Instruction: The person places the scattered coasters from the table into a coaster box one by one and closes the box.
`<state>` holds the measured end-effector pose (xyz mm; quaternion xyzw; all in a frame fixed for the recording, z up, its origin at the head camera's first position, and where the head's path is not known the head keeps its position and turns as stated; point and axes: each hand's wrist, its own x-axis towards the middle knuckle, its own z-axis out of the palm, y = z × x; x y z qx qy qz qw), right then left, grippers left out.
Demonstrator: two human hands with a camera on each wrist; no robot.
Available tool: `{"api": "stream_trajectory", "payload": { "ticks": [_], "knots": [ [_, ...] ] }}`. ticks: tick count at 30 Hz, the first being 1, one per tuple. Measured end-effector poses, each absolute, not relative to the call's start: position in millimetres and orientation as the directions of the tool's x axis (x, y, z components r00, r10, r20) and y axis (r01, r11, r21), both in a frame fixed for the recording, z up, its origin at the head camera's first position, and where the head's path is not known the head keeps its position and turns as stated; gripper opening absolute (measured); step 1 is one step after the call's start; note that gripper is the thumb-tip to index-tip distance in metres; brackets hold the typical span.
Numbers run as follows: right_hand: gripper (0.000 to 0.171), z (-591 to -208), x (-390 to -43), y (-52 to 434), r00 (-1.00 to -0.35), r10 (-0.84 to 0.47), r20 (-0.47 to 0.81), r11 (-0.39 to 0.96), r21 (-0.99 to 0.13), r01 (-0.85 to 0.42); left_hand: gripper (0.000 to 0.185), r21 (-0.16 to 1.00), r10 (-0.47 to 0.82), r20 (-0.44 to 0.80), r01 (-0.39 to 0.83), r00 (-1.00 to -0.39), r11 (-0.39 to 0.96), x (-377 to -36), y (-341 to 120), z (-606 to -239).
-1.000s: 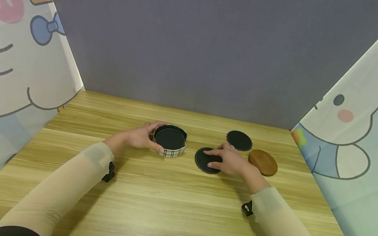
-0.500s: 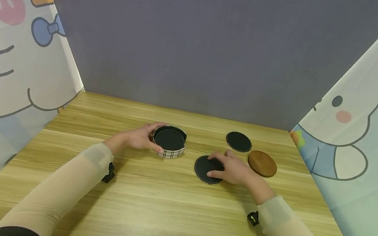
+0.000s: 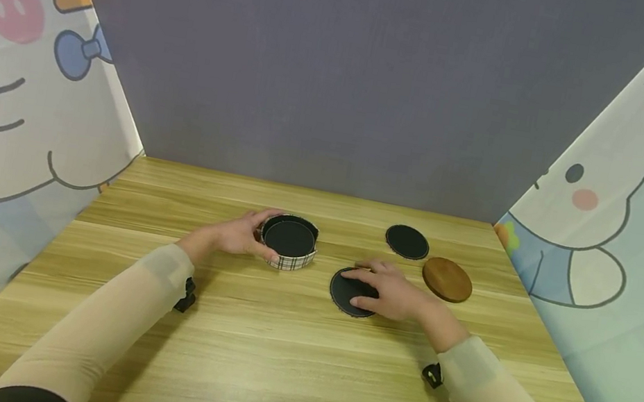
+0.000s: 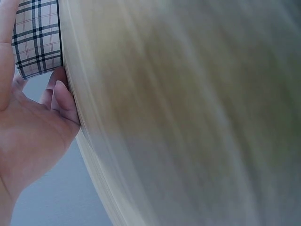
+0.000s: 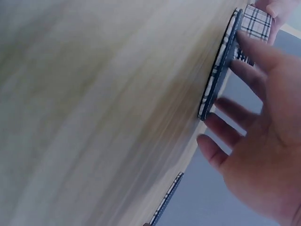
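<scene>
Since a second ago, we see that the near disc (image 3: 348, 291), round and black, has slid slightly toward us, and the right hand (image 3: 392, 293) has come with it. That hand's fingers are released, spread loosely over the near disc; thumb and index finger reach onto its top, though we cannot tell how firmly they press. The left hand (image 3: 236, 234) grasps a round box (image 3: 289, 264), thumb on the near side and fingers around the far side; we make out a plaid outer wall and a black inside. We find the near disc on the wood-grain table (image 3: 271, 362), right of the round box and apart from it. Farther back to the right lies a similar far disc (image 3: 407, 242), and just beside that, nearer to us, a brown wooden disc (image 3: 447, 279). Beyond stands a grey wall (image 3: 336, 70), with cartoon cloths (image 3: 599, 167) at either side.
</scene>
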<state>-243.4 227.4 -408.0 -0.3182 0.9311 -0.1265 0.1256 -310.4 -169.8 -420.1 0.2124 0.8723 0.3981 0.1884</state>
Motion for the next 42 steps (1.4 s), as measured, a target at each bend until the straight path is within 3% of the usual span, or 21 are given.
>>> {"api": "stream_trajectory", "payload": {
  "ticks": [9, 24, 42],
  "knots": [
    [0.086, -403.5, -244.2, 234.1, -0.737, -0.637, -0.226, 0.751, -0.398, -0.528, 0.115, 0.783, 0.524, -0.155, 0.219, -0.837, 0.582, -308.0, -169.5, -418.4],
    [0.083, -412.6, -245.4, 235.2, -0.741, -0.656, -0.14, 0.739, -0.317, -0.594, 0.116, 0.785, 0.524, -0.155, 0.217, -0.838, 0.58, -308.9, -169.9, -419.5],
    [0.079, -401.0, -261.8, 214.8, -0.787, -0.613, 0.07, 0.708, -0.392, -0.587, 0.117, 0.781, 0.517, -0.161, 0.212, -0.841, 0.588, -311.2, -169.2, -420.6]
  ]
}}
